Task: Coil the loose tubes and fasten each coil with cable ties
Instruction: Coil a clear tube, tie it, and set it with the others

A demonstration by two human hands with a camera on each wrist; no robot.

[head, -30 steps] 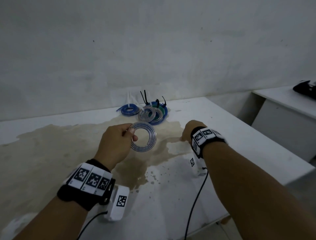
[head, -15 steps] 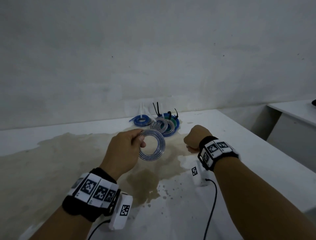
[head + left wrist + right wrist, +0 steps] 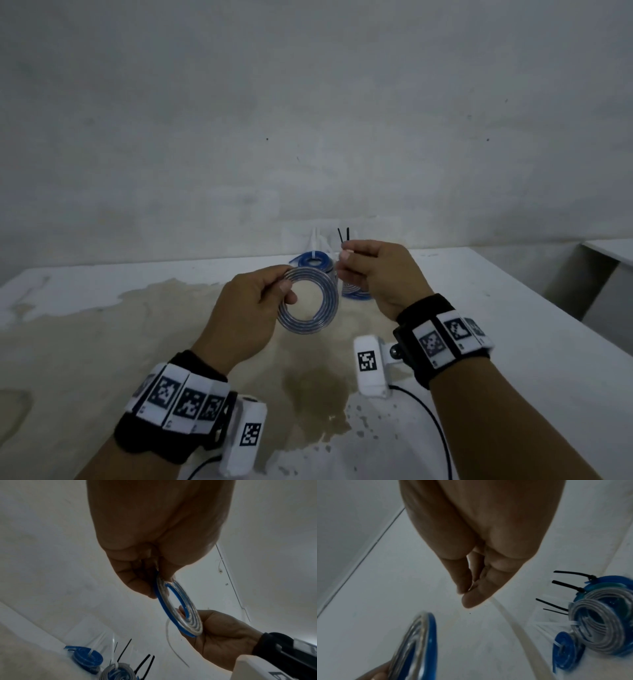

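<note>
Head view shows the left hand (image 3: 245, 317) raised above the tabletop (image 3: 513, 308), thumb and fingers curled round the upper left rim of a clear-and-blue coiled tube (image 3: 308, 300) that stands nearly on edge, its opening facing the person. The right hand (image 3: 378, 274) is just to the right of the coil and slightly higher, wrist cocked, thumb and forefinger closed in a pinch on a pale cable tie (image 3: 171, 642); the left wrist view shows its thin whitish strap trailing down below that hand. The step in hand looks like fastening this coil. To do it well, the left hand should keep the turns pressed flat together so none springs loose, while the right hand feeds the tie's tip through the coil's opening, wraps it across all the turns, finds the head with the ridged side inward, and pulls snug without crushing the tube. Both forearms reach forward, elbows low. Farther out, near the tabletop's far edge by the wall, lie finished coils (image 3: 599, 626), blue and clear, already bound with black ties (image 3: 570, 585) and white ones, their tails sticking up. A brown stain (image 3: 102, 342) spreads over the tabletop's left half.
</note>
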